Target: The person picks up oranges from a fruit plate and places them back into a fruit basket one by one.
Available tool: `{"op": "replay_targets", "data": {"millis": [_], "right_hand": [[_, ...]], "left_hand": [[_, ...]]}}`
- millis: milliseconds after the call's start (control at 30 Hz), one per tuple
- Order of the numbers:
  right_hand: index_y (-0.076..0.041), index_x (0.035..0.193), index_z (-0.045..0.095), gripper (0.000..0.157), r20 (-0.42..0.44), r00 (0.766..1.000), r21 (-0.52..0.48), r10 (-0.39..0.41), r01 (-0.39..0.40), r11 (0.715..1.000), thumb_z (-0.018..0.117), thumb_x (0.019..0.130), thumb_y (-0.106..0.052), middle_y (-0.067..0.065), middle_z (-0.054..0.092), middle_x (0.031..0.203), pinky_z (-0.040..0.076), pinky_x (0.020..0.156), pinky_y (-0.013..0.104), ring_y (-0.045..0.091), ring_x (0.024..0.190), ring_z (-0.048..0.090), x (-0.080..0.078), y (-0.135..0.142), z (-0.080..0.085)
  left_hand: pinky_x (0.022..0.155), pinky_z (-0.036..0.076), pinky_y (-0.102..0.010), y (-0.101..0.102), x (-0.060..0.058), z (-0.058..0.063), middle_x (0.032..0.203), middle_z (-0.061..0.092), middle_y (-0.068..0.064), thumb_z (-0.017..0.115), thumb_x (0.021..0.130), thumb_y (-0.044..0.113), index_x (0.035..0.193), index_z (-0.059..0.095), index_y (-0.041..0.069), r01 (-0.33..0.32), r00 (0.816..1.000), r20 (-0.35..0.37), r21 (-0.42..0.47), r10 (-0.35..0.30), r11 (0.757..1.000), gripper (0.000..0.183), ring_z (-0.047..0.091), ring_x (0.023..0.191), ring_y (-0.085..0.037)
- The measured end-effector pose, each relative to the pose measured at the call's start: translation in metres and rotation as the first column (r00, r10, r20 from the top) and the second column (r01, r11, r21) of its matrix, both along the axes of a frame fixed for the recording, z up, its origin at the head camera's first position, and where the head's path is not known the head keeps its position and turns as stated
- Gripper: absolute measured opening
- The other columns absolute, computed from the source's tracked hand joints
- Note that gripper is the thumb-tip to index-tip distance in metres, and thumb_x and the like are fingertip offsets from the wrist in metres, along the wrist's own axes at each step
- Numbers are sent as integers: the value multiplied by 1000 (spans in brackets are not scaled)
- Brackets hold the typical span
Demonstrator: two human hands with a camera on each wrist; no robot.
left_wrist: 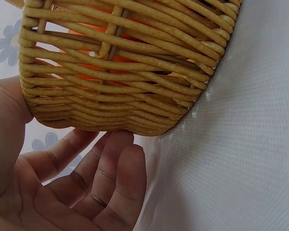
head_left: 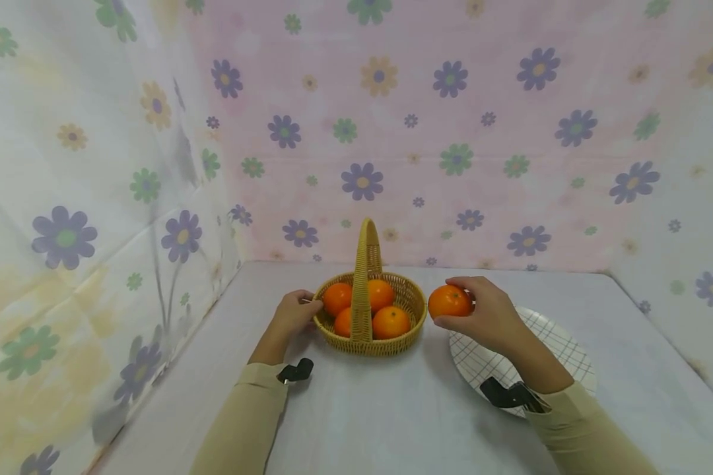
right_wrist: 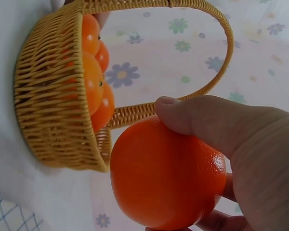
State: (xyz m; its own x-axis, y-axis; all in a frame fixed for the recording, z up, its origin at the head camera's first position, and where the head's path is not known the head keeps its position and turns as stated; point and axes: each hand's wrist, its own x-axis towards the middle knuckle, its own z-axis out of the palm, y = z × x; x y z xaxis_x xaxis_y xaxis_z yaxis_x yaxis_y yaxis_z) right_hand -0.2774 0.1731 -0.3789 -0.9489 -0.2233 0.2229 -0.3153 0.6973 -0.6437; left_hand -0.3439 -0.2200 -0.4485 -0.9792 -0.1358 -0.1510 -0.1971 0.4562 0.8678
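Note:
A woven basket [head_left: 392, 346] with a tall arched handle stands on the table, with several oranges [head_left: 391, 322] inside. My left hand [head_left: 295, 315] holds the basket at its left side. Up close in the left wrist view, the thumb lies by the rim and the curled fingers [left_wrist: 130, 168] meet the woven wall from outside. Just right of the basket, my right hand [head_left: 490, 315] grips one orange [head_left: 449, 301] between thumb and fingers. That orange [right_wrist: 166, 175] is glossy and round in the right wrist view, close beside the basket's rim; the fingers behind it are partly hidden.
A white plate [head_left: 549, 336] with a dark grid pattern lies on the right, partly under my right hand and forearm. The table is covered in white cloth [head_left: 380, 422]. Flower-print curtains [head_left: 416, 138] close off the back and both sides.

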Motion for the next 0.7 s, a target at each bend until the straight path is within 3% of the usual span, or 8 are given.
{"op": "replay_targets", "data": {"millis": [233,700], "right_hand": [[-21,146,56,79,92,996,-81,3,4,997,87,79,-50,11,54,146,62,88,45,37,122,58,-13,-16,1],[-16,147,56,78,28,998,-95,-59,61,994,86,80,-43,18,53,142,57,100,55,38,123,56,-41,-45,-8]], "left_hand": [[82,64,-35,0,1,0,127,65,-20,64,97,28,125,63,3,7,1000,-15,17,-7,1000,37,67,98,-26],[82,63,-35,1,-1,0,126,66,-19,65,96,30,125,64,5,-3,1000,-15,-10,3,1000,38,66,98,-26]]}}
